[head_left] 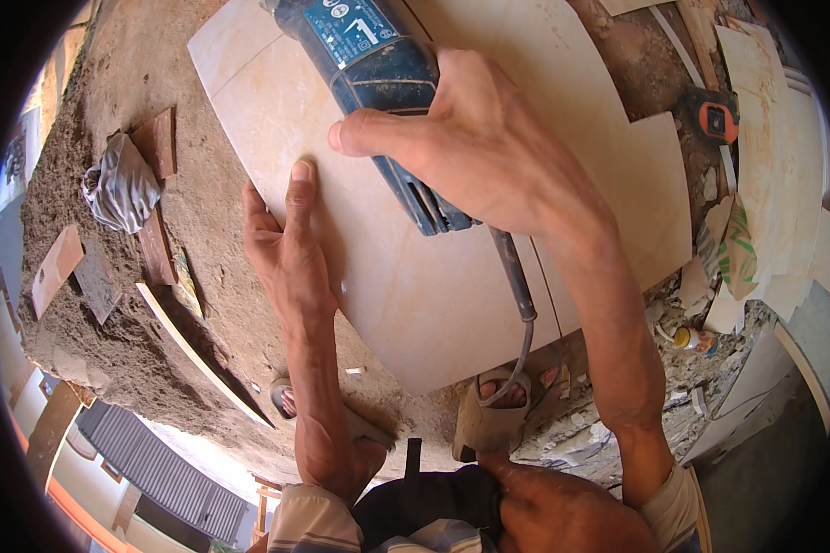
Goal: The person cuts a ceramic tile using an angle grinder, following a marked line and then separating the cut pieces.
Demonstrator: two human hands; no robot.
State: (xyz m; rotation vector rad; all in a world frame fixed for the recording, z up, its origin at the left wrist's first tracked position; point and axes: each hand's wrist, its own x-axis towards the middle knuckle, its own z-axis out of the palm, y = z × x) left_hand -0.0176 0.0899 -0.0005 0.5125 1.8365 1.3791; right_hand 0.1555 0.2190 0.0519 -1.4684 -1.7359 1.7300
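Blue power tool (378,83) over beige tile (387,313), right hand (493,138) wrapped round its body, left hand (290,258) pinching tile edge; probably a cutting step (tool's far end out of frame), next move calls for steady tile, clear cord (516,286).

Cream tile slab (406,313) on brown, gritty ground (207,198); my left hand (290,263) at the slab's left edge.
Detail: my thumb rests on the slab's face, just in from the left edge; my other fingers are partly hidden there. Blue power tool (387,78) over the far half; cannot tell whether it touches the face. A thin dark line reaches the near edge. On the ground beyond the left edge: crumpled grey cloth (123,189), reddish-brown tile pieces (160,143), narrow curved strip (203,355). Beyond the right edge: tape measure (717,120); small container (694,340) near the near right corner.
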